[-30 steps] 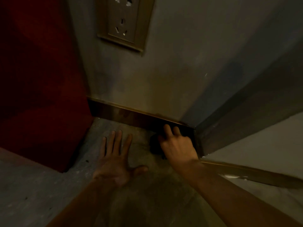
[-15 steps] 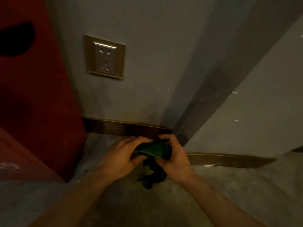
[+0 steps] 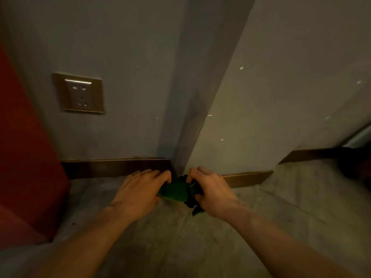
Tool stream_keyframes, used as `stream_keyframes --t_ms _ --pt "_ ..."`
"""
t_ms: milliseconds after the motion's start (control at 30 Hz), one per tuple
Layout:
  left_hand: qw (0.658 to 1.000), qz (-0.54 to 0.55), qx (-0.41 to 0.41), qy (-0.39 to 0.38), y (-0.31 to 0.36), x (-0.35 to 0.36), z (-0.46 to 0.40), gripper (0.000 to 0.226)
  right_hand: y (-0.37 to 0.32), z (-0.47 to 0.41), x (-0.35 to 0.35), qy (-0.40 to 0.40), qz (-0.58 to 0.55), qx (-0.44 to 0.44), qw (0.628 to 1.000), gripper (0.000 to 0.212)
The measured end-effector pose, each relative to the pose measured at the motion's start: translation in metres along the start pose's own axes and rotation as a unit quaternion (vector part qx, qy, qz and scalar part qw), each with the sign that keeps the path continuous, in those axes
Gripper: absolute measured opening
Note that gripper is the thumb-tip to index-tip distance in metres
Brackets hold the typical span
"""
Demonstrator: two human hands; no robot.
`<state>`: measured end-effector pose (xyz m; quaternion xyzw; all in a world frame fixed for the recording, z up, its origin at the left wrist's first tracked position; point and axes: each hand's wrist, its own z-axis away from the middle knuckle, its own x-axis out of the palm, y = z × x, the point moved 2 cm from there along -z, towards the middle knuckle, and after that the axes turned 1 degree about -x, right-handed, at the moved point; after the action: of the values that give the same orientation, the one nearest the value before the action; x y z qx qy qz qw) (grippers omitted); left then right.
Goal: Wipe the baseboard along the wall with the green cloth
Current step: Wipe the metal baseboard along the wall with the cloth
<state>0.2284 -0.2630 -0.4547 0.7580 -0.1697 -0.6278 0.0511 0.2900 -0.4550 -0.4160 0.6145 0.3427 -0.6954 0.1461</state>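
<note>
The green cloth is bunched between both hands just above the floor, in front of a projecting wall corner. My left hand grips its left end and my right hand grips its right end, with a dark tail hanging below. The dark brown baseboard runs along the wall behind my left hand. A lighter strip of the baseboard continues to the right of the corner, behind my right hand.
A red panel or cabinet stands close on the left. A metal-framed wall socket sits above the baseboard. The grey wall corner juts out between the hands. Grey concrete floor lies below; another baseboard piece is at far right.
A second ago my left hand lay flat on the floor and my right hand pressed at the baseboard. Both hands now hold the cloth, and the view has tilted upward.
</note>
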Motion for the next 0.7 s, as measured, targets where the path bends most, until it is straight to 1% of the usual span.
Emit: stream_keyframes --t_ms 100,200,333,400,467,567,633,700 --pt "0.999 -0.029 0.021 -0.016 0.013 -0.007 -0.005 0.037 0.000 0.009 -0.015 -0.013 0.010 0.000 1.000 0.045" --pt "0.997 -0.066 0.031 -0.039 0.021 -0.018 -0.011 0.037 0.001 0.016 -0.024 -0.009 0.021 -0.012 1.000 0.044" --pt "0.988 -0.129 0.056 -0.065 0.036 -0.026 -0.023 0.040 0.016 0.020 -0.022 0.003 -0.016 -0.018 1.000 0.044" --pt "0.981 -0.163 0.055 -0.093 0.050 -0.027 -0.036 0.044 0.031 0.021 -0.020 0.012 -0.024 -0.033 0.999 0.043" --pt "0.974 -0.192 0.050 -0.108 0.072 -0.024 -0.049 0.044 0.050 0.026 -0.022 0.025 -0.032 -0.046 0.998 0.042" --pt "0.973 -0.193 0.024 -0.128 0.108 -0.017 -0.069 0.037 0.083 0.034 -0.031 0.030 -0.048 -0.049 0.997 0.042" --pt "0.976 -0.181 -0.005 -0.124 0.128 -0.008 -0.078 0.035 0.100 0.037 -0.040 0.020 -0.031 -0.051 0.998 0.043" --pt "0.979 -0.173 -0.039 -0.102 0.144 0.006 -0.088 0.037 0.119 0.039 -0.051 0.015 -0.006 -0.067 0.998 0.043"
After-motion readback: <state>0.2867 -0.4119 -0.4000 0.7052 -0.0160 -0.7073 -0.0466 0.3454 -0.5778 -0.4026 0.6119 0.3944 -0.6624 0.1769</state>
